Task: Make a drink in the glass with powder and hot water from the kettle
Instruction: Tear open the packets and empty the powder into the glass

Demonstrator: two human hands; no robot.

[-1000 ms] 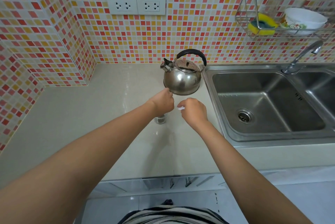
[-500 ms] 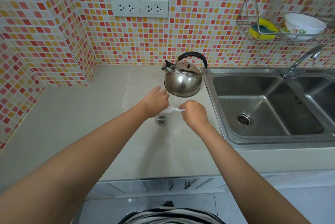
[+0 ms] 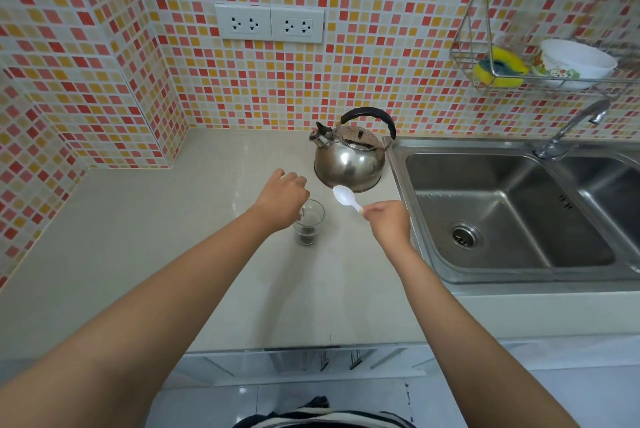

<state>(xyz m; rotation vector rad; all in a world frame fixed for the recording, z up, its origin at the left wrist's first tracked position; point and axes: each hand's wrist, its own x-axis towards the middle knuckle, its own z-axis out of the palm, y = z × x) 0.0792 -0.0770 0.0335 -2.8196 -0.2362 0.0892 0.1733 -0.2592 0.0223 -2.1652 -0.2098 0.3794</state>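
A small clear glass (image 3: 310, 224) with dark powder at its bottom stands on the counter (image 3: 138, 254). My left hand (image 3: 281, 198) hovers just left of and above its rim with curled fingers; nothing shows in it. My right hand (image 3: 388, 221) pinches the handle of a white plastic spoon (image 3: 344, 197), whose bowl points up-left between the glass and the kettle. The steel kettle (image 3: 349, 159) with a black handle sits behind the glass, beside the sink edge.
A double steel sink (image 3: 512, 213) with a tap (image 3: 571, 129) lies right of the counter. Above it a wire rack (image 3: 485, 57) holds a yellow sponge and a white bowl. Wall sockets (image 3: 269, 23) sit on the tiled wall.
Both hands were together over the glass on the spoon. They have parted: the left let go of the spoon and drew left, and the right lifted the spoon clear to the right.
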